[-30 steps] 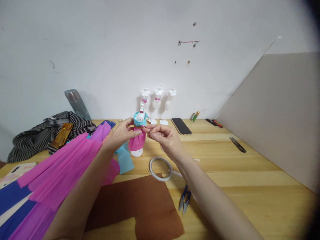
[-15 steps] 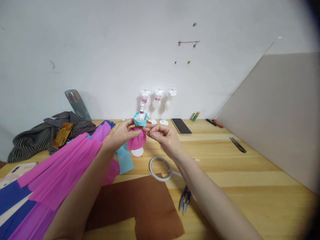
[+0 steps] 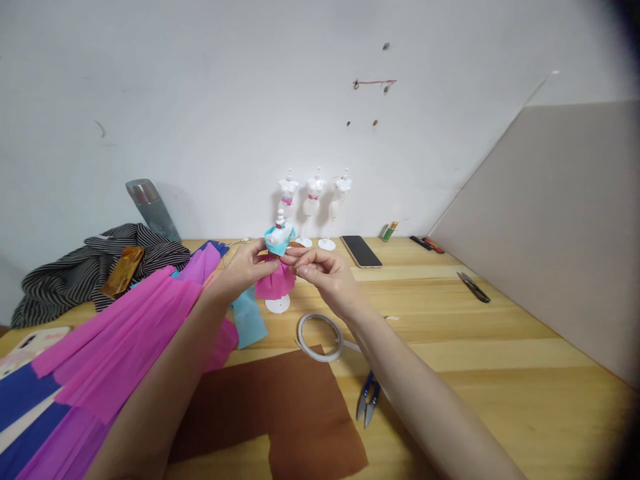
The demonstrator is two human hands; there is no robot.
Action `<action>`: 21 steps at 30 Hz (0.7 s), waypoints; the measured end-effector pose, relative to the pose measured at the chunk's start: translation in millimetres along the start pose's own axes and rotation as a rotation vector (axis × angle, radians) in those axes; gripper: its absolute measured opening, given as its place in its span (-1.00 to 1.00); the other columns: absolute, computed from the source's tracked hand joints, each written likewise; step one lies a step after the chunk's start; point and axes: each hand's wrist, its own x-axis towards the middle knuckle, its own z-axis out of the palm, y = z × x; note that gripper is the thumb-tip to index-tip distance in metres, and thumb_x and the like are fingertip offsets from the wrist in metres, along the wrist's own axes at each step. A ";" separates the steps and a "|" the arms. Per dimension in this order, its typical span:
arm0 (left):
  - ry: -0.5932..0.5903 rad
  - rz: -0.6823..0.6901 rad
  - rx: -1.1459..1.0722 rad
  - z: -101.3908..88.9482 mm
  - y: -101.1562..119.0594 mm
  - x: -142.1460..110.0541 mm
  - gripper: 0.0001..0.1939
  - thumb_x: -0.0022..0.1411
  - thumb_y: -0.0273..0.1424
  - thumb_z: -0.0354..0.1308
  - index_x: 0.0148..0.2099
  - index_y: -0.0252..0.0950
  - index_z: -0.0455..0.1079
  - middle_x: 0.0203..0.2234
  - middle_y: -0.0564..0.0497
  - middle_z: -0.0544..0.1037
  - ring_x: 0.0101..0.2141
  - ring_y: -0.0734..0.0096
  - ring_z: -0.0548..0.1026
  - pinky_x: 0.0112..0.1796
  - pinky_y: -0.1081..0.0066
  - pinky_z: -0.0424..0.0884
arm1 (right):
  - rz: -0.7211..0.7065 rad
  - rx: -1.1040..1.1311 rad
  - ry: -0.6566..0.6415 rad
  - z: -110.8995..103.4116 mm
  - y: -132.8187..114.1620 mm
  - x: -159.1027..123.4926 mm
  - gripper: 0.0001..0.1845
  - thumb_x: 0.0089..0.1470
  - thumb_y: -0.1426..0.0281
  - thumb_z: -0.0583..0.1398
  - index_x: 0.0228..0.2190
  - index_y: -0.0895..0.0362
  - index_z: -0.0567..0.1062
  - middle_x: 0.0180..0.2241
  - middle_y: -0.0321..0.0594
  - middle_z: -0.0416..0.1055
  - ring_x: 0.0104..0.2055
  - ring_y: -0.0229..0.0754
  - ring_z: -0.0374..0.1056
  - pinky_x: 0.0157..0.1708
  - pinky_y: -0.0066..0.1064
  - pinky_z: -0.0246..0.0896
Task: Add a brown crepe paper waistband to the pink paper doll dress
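Note:
A small white dress-form mannequin (image 3: 279,235) wears a light-blue paper top (image 3: 277,249) and a gathered pink skirt (image 3: 274,283). It leans slightly above its round white base (image 3: 277,305). My left hand (image 3: 250,261) is closed on its waist from the left, thumb at the front. On the other side, my right hand (image 3: 320,267) pinches at the waist, fingertips pressed together against the skirt's top edge. What lies between those fingertips is too small to make out. A narrow brown band shows at the waist, partly hidden by fingers.
Three more white mannequins (image 3: 314,193) stand by the wall. A tape roll (image 3: 320,338), brown sheet (image 3: 280,400) and blue thread snips (image 3: 369,399) lie nearer. Pink strips (image 3: 130,333) spread left, near a tilted bottle (image 3: 153,210). A phone (image 3: 361,251) and black snips (image 3: 473,287) lie right.
The mannequin has turned and tilted a little, and its skirt spreads slightly further right. Both hands keep nearly the same grip. The whole view has shifted slightly.

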 end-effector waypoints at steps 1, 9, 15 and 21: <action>-0.008 0.006 0.001 0.1 0.7 -0.2 -0.65 0.07 -0.41 0.22 -0.05 -0.32 0.48 -0.05 -0.11 0.56 -0.02 0.14 0.48 0.06 0.15 0.32 | -0.006 -0.001 0.001 0.0 0.2 0.0 -0.76 -0.16 0.26 0.41 -0.54 0.13 0.52 -0.09 -0.12 0.52 -0.09 -0.05 0.50 0.09 -0.10 0.27; -0.017 -0.010 -0.033 -1.8 -0.3 -1.1 -0.60 0.05 -0.33 0.29 -0.04 -0.31 0.47 -0.06 -0.11 0.57 -0.02 0.11 0.49 0.04 0.16 0.34 | -0.009 -0.014 0.020 -0.1 0.0 0.2 -0.74 -0.18 0.23 0.41 -0.56 0.13 0.51 -0.11 -0.13 0.52 -0.08 -0.05 0.49 0.06 -0.11 0.31; 0.010 -0.025 -0.034 -2.3 -4.1 -1.0 -0.61 -0.01 -0.31 0.35 -0.10 -0.31 0.48 -0.14 -0.10 0.60 -0.07 0.11 0.51 0.00 0.17 0.37 | -0.037 0.010 0.014 -0.6 -0.5 -0.5 -0.74 -0.15 0.24 0.40 -0.55 0.13 0.51 -0.13 -0.16 0.49 -0.11 -0.07 0.49 0.02 -0.14 0.33; 0.060 -0.092 -0.021 5.3 7.7 -3.1 -0.53 -0.06 -0.34 0.38 -0.06 -0.33 0.45 -0.15 -0.11 0.60 -0.06 0.08 0.50 -0.05 0.18 0.39 | -0.041 0.045 0.003 -1.2 -1.5 -2.1 -0.78 -0.13 0.26 0.39 -0.53 0.13 0.52 -0.14 -0.18 0.46 -0.10 -0.08 0.49 0.03 -0.17 0.32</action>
